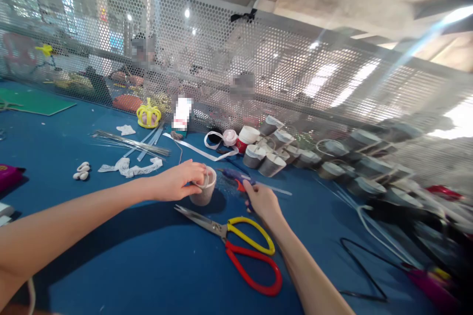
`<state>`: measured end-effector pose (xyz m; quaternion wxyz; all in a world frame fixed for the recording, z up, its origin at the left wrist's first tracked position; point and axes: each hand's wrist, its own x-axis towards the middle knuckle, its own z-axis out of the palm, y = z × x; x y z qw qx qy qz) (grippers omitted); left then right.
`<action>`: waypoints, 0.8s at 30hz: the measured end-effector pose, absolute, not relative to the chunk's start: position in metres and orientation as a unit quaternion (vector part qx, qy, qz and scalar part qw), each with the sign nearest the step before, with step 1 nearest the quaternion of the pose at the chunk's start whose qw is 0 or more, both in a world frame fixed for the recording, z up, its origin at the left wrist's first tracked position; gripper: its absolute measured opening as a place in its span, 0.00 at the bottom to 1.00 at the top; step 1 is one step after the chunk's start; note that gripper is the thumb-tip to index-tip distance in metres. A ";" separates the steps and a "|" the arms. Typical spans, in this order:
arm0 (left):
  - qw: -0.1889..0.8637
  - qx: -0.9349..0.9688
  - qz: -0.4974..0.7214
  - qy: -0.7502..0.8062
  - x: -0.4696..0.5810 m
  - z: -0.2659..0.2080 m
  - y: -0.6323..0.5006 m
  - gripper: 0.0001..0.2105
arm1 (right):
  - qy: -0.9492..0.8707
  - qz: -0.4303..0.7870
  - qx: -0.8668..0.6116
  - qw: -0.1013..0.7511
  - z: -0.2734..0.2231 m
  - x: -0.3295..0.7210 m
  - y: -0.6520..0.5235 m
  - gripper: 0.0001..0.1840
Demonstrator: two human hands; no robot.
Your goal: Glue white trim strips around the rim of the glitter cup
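Observation:
My left hand (181,181) grips a small grey bucket (204,196) at its rim and looped handle, with the fingers over the near side of the opening. The bucket stands upright on the blue table. To its right, my right hand (263,201) is closed around a blue glue gun (234,175) with an orange trigger. The nozzle points left toward the bucket, apart from it, and a clear glue stick (275,189) runs out behind. Scissors (221,230) with one yellow and one red handle lie in front of both hands, blades partly apart.
Several similar grey buckets (271,165) are stacked at the back right before a perforated metal screen (207,49). Wires (135,142), white lace (129,167), ribbon (199,150) and a yellow crown-shaped piece (149,115) lie behind. A black bent stand (364,268) is at the right.

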<state>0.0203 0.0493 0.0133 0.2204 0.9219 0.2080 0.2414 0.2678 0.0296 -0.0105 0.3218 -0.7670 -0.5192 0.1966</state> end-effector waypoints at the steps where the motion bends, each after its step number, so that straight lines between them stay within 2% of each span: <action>1: 0.205 0.928 0.235 0.203 0.021 0.013 0.048 0.05 | -0.521 0.182 -0.775 0.308 -0.010 0.266 0.029 0.16; 6: 0.144 0.947 0.219 0.187 0.023 0.011 0.047 0.05 | -0.529 0.053 -0.800 0.279 0.000 0.257 0.022 0.08; 8: 0.133 0.948 0.219 0.187 0.023 0.011 0.047 0.05 | -0.577 -0.003 -0.760 0.300 0.007 0.249 0.018 0.07; 10: 0.125 0.949 0.229 0.179 0.023 0.010 0.047 0.05 | -0.649 -0.008 -0.676 0.349 0.015 0.238 0.013 0.09; 13: 0.114 0.950 0.243 0.159 0.023 0.009 0.046 0.05 | -0.716 0.077 -0.584 0.375 0.025 0.216 0.010 0.14; 17: 0.103 0.953 0.239 0.158 0.024 0.009 0.044 0.05 | -0.742 0.125 -0.577 0.316 0.030 0.192 0.013 0.17; 19: 0.104 0.953 0.237 0.160 0.024 0.010 0.044 0.06 | -0.740 0.189 -0.572 0.299 0.030 0.187 0.016 0.16; 21: 0.116 0.950 0.241 0.163 0.023 0.012 0.045 0.06 | -0.714 0.276 -0.557 0.321 0.030 0.186 0.016 0.12; 24: 0.168 0.938 0.254 0.163 0.019 0.018 0.046 0.04 | -0.638 0.363 -0.535 0.419 0.034 0.190 0.012 0.09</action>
